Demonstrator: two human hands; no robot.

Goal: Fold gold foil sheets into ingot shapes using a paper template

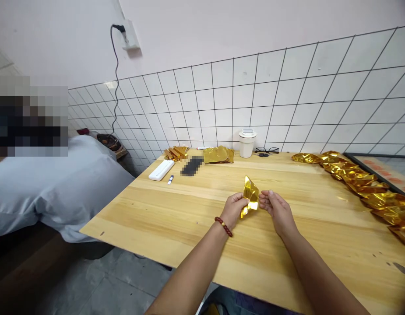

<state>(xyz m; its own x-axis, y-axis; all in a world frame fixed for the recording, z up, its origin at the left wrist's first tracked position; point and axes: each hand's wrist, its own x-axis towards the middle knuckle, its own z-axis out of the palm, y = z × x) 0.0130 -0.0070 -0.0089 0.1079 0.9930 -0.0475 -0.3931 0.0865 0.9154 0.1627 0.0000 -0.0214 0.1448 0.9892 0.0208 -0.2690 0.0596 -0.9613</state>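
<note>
A folded piece of shiny gold foil paper (251, 194) stands upright above the wooden table (189, 214), pinched near its lower left side by my left hand (234, 208). A red bead bracelet (223, 226) circles that wrist. Just right of the foil is my right hand (277, 211), its fingers loosely curved with the thumb on top. Nothing shows in it, and a narrow gap seems to part its fingertips from the foil. A row of folded gold foil pieces (356, 179) lies along the table's right side.
Against the tiled wall are a stack of flat gold foil sheets (218, 155), folded strips (176, 153), a white lidded cup (247, 143) and eyeglasses (267, 150). A white power bank (161, 170), a small blue-and-white tube (170, 180) and a blurred dark object lie at left. Someone in a light shirt (74, 183) sits beyond.
</note>
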